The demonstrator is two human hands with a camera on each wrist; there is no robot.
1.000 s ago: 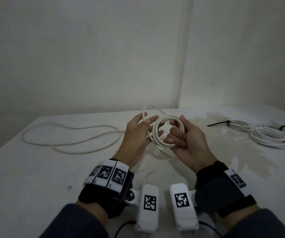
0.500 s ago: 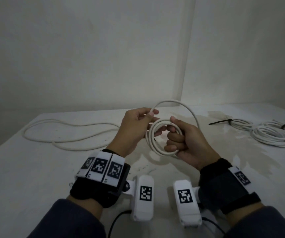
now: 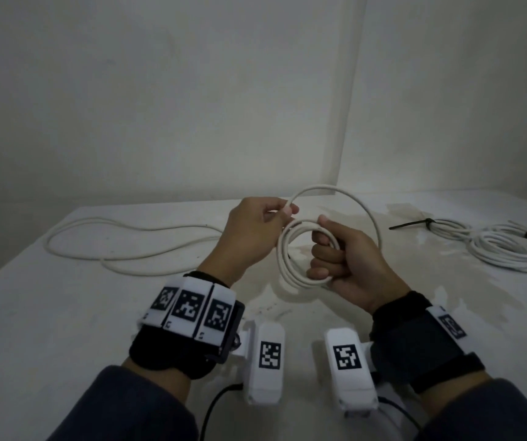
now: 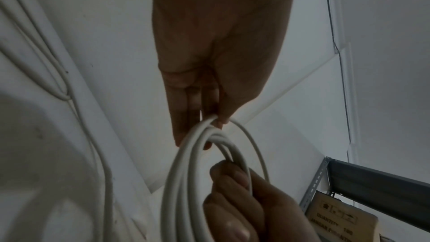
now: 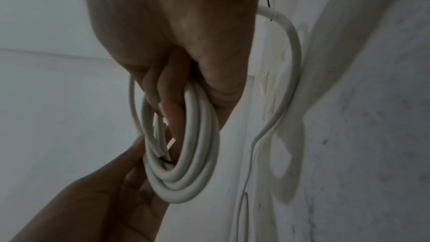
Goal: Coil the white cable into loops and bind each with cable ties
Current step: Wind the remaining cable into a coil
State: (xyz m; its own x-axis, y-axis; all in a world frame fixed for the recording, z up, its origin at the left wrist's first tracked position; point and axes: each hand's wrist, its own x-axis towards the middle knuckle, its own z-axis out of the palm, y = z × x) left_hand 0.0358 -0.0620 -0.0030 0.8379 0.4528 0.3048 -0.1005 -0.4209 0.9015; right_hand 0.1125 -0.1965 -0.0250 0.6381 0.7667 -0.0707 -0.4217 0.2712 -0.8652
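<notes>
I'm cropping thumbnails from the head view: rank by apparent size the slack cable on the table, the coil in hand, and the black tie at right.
1. slack cable
2. coil
3. black tie

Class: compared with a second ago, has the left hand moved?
Yes. The left hand, pinching the white cable, has risen toward the wall corner.

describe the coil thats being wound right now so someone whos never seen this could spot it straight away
On the pale table, look to the middle, just in front of the person, where both hands meet above the surface. The small white coil is gripped in the right hand, while the left hand pinches a fresh loop above it. Unlike the bundles lying at the far right, it carries no black tie.
</notes>
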